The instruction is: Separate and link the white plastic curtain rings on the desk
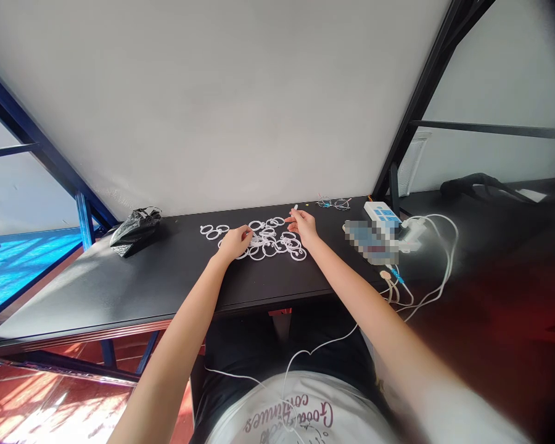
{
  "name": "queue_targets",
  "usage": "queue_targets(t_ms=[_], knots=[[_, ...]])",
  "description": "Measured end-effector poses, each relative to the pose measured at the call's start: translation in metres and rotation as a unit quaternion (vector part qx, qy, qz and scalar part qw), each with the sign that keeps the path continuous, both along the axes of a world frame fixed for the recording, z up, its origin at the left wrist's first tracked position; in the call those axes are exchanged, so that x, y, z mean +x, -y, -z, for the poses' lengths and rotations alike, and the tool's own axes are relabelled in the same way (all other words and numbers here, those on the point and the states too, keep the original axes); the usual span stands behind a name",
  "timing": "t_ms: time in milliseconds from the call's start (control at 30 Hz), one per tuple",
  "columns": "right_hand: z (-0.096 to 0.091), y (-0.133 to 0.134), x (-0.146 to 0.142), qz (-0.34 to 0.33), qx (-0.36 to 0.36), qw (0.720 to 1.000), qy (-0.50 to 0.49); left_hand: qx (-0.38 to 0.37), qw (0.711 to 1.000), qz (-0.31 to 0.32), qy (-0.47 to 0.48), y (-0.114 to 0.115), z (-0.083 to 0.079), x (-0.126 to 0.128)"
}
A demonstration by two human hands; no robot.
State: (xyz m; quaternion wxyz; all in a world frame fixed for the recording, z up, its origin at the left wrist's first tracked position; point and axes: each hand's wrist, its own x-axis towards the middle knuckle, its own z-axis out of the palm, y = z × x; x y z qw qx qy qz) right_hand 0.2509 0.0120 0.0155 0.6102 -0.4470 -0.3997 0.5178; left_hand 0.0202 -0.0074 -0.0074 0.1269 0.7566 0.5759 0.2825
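Our right hand point(303, 225) has its thumb and forefinger pinched on a small white piece point(296, 208), whose long axis points toward the wall point(259, 111). The heap of white rings point(267, 232) lies between our hands on the black table point(185, 277), just left of the right hand; our left hand point(235, 242) is nearer, over the heap's left part, fingers curled, though we cannot tell whether they grip a ring.

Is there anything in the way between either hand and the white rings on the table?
Nothing visible. The left hand is right at the rings, covering some of them. The right hand, holding a small white piece, is just beside their right edge. The black bag and white box lie well off to the sides.
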Motion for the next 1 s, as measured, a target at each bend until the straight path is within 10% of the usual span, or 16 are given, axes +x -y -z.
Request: queue_targets(t_ms=[1000], knots=[[0.005,-0.0023,-0.001,-0.012,0.024,1.0,0.007,0.005,1.0,-0.003,-0.009,-0.0016,0.0019,-0.0003]])
